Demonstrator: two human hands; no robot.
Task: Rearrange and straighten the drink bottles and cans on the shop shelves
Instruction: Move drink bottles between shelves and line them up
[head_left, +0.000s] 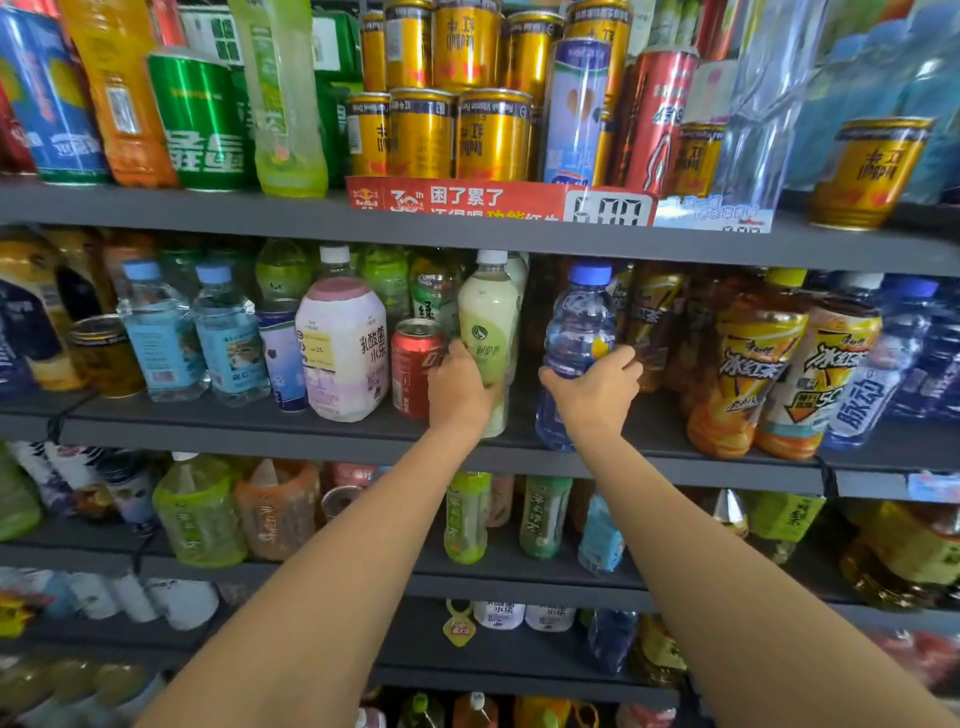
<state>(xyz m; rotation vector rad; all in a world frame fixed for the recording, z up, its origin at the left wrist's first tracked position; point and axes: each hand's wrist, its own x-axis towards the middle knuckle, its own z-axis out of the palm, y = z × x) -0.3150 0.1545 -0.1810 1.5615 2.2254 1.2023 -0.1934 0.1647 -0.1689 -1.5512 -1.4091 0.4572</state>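
Gripping two bottles on the middle shelf.
Left hand wraps the pale green bottle; right hand clasps the blue-capped clear bottle, both upright.

pale green bottle with a white cap, upright at the front edge of the middle shelf, held round its lower body by the left hand. clear blue bottle with a blue cap, upright and tilted slightly, just beside it to the right with a gap between, gripped low by the right hand. red can upright, touching the left hand's side. pink-and-white bottle stands left of the can. two clear water bottles with light blue caps further left. orange iced tea bottles lean at the right. gold cans stacked in two tiers on the top shelf.
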